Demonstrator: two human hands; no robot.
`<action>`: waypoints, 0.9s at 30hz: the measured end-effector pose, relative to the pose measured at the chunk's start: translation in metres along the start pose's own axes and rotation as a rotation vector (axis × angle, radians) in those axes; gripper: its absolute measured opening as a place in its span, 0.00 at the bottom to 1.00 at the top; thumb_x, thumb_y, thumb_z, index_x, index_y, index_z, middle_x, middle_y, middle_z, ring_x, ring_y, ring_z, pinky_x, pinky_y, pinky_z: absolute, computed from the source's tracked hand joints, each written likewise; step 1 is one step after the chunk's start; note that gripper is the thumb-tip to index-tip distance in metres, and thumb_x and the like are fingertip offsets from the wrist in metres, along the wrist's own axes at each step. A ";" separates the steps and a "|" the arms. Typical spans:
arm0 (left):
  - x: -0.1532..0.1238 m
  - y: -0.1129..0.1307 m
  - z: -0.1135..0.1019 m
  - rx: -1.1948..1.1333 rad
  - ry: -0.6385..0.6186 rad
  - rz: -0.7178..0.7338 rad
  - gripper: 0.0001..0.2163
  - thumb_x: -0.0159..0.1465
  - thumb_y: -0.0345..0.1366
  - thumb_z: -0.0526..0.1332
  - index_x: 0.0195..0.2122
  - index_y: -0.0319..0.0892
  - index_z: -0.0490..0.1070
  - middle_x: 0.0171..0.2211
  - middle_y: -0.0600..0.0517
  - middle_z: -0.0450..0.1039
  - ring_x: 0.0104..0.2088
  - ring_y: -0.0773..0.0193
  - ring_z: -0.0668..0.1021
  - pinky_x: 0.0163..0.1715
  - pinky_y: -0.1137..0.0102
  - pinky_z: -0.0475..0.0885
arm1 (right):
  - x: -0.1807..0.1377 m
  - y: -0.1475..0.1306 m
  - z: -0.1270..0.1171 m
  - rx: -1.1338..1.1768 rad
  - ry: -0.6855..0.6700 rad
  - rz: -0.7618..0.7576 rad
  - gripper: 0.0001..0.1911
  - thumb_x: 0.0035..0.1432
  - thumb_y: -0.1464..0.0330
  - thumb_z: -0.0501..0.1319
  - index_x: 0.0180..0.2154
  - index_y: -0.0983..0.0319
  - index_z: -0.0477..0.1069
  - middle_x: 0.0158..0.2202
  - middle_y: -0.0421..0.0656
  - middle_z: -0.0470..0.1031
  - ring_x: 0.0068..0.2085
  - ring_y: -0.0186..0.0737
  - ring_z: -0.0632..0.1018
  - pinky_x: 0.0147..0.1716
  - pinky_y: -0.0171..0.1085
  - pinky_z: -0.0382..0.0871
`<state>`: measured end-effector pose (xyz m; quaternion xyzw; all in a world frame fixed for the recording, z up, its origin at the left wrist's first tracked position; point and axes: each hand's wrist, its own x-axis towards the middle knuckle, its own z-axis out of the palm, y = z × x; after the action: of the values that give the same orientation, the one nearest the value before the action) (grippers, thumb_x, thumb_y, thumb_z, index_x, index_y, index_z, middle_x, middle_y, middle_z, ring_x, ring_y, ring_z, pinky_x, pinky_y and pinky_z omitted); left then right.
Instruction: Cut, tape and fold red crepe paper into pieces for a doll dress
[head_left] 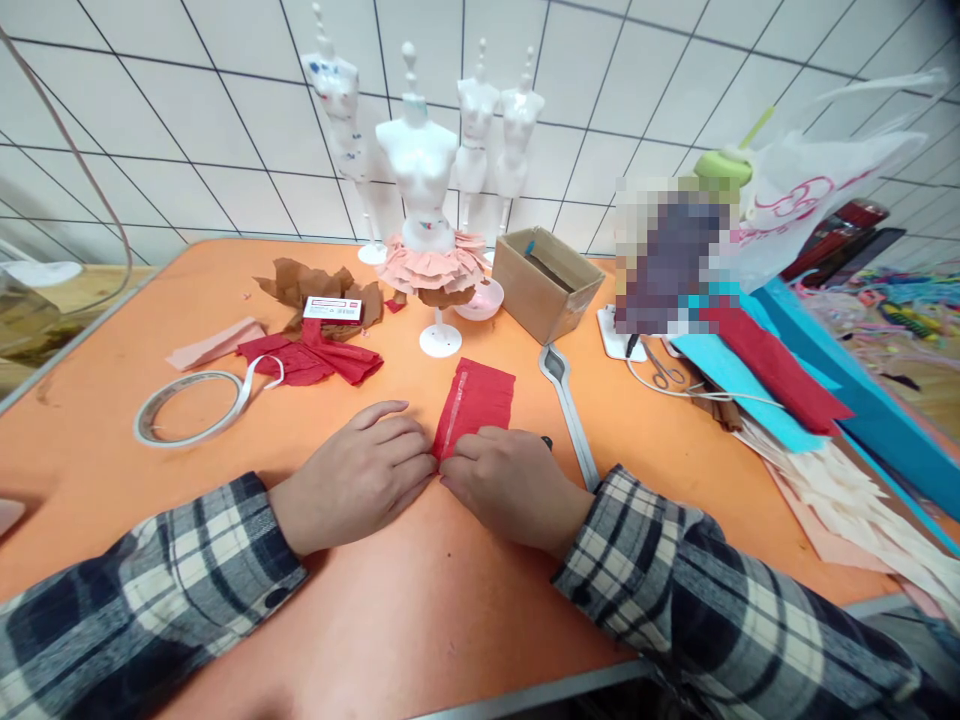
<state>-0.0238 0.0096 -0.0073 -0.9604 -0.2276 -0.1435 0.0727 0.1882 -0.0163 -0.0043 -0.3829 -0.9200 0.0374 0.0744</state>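
Observation:
A piece of red crepe paper [486,395] lies flat on the orange table, with a narrow strip of tape [454,415] along its left side. My left hand [364,475] rests at the paper's lower left corner, its fingers bent and the tips closed on that corner. Over the lower part of the sheet, my right hand [514,485] has curled fingers gripping the near edge, close beside the left fingertips. The hands hide the bottom edge and the exact pinch.
A tape roll [150,420], crumpled red paper [300,358] and a small white box [332,310] lie left. Behind stand several white mannequins, one wearing a pink ruffled skirt [431,268]. Rightward are a cardboard box [536,300], a grey strap-like tool [574,420], scissors [664,372] and paper sheets [765,385].

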 end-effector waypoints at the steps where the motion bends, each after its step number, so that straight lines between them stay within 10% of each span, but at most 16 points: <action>1: 0.000 0.000 0.000 0.001 0.007 0.009 0.08 0.67 0.33 0.55 0.34 0.42 0.73 0.31 0.52 0.76 0.39 0.61 0.76 0.56 0.57 0.63 | -0.001 0.000 -0.001 0.026 0.001 0.038 0.14 0.67 0.66 0.53 0.31 0.61 0.72 0.31 0.42 0.75 0.30 0.38 0.71 0.26 0.37 0.52; 7: 0.001 -0.003 0.001 -0.001 0.034 0.065 0.07 0.67 0.32 0.57 0.33 0.42 0.73 0.33 0.52 0.77 0.40 0.61 0.77 0.54 0.60 0.66 | 0.000 0.007 -0.004 0.193 0.076 0.287 0.10 0.64 0.64 0.56 0.38 0.58 0.75 0.33 0.40 0.78 0.34 0.37 0.75 0.30 0.35 0.57; 27: 0.001 -0.001 0.004 -0.050 0.071 0.089 0.07 0.66 0.29 0.56 0.37 0.39 0.75 0.35 0.48 0.79 0.42 0.57 0.78 0.50 0.61 0.72 | 0.006 0.003 0.005 0.170 0.025 0.309 0.09 0.62 0.62 0.59 0.36 0.59 0.74 0.34 0.40 0.76 0.35 0.37 0.74 0.29 0.36 0.57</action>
<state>-0.0224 0.0119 -0.0102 -0.9654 -0.1782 -0.1798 0.0633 0.1853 -0.0100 -0.0089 -0.5124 -0.8428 0.1213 0.1111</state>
